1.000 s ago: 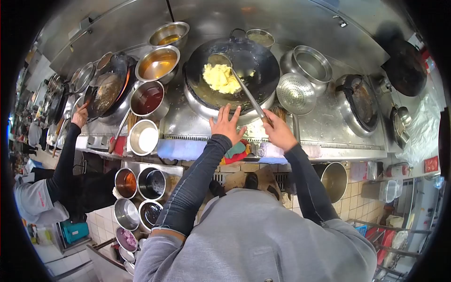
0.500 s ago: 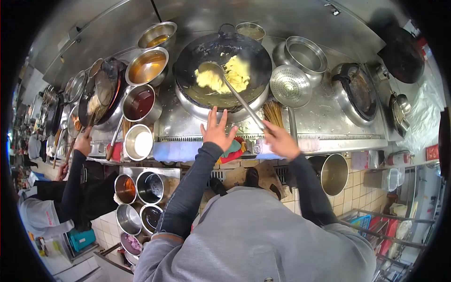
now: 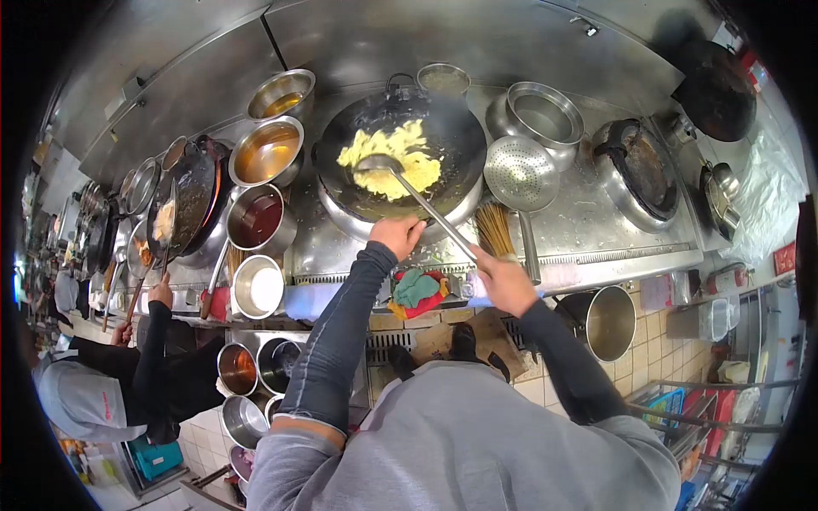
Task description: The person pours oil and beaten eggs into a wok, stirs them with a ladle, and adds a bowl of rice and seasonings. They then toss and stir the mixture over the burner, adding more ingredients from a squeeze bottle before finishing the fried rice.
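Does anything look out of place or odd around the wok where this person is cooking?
Nothing serious stands out. The cloth looks slightly untidy: it is crumpled at the front edge of the counter, near the wok, not folded flat.

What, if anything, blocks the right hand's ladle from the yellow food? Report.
Nothing visible: the ladle in the right hand reaches the yellow food; the left hand is beside the ladle's handle.
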A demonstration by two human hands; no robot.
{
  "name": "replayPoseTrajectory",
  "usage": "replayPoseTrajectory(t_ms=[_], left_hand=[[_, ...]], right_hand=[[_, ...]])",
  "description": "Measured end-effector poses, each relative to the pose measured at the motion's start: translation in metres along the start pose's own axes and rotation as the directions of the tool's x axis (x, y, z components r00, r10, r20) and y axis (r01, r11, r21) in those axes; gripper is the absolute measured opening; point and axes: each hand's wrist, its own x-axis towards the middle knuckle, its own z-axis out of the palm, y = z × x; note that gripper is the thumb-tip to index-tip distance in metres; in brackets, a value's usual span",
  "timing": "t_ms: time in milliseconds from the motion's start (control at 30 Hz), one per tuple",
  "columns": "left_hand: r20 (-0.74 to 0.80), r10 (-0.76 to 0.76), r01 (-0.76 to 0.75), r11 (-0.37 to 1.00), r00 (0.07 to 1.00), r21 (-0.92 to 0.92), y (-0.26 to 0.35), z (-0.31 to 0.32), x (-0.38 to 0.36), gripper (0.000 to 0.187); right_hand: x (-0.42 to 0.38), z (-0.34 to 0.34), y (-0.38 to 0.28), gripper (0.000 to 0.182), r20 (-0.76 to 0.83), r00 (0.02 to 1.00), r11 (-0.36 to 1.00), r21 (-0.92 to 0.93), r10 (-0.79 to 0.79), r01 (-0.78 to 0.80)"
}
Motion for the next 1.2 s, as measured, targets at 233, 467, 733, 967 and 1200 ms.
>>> replayPoseTrajectory(t_ms=[233, 467, 733, 967, 1200], left_hand=[[-0.007, -0.023, 0.023, 0.997, 1.000, -0.073, 0.005, 0.011, 0.005, 0.034], [-0.162, 0.066, -0.082, 0.992, 0.985, -0.092, 0.083, -0.074, -0.023, 0.026], [-0.243, 0.108, -0.128, 0.989, 0.964, -0.070, 0.048, 0.016, -0.027, 0.025], [-0.028, 0.140, -0.143, 0.983, 0.990, -0.117, 0.043, 0.047, -0.095, 0.024], [-0.008, 0.029, -0.030, 0.982, 1.000, -0.188, 0.063, -0.030, -0.042, 0.029]], right_hand=[[-0.060, -0.114, -0.021, 0.050, 0.079, 0.997, 1.000, -0.013, -0.024, 0.026], [-0.067, -0.226, -0.061, 0.042, 0.257, 0.965, 0.994, -0.084, -0.046, 0.070], [0.035, -0.115, -0.035, 0.033, 0.044, 0.982, 0.975, -0.115, -0.184, 0.188], [0.010, -0.121, -0.058, 0.038, -0.104, 0.992, 0.998, -0.022, -0.068, 0.066], [-0.056, -0.188, -0.075, 0.040, 0.160, 0.986, 0.997, -0.058, -0.050, 0.060]])
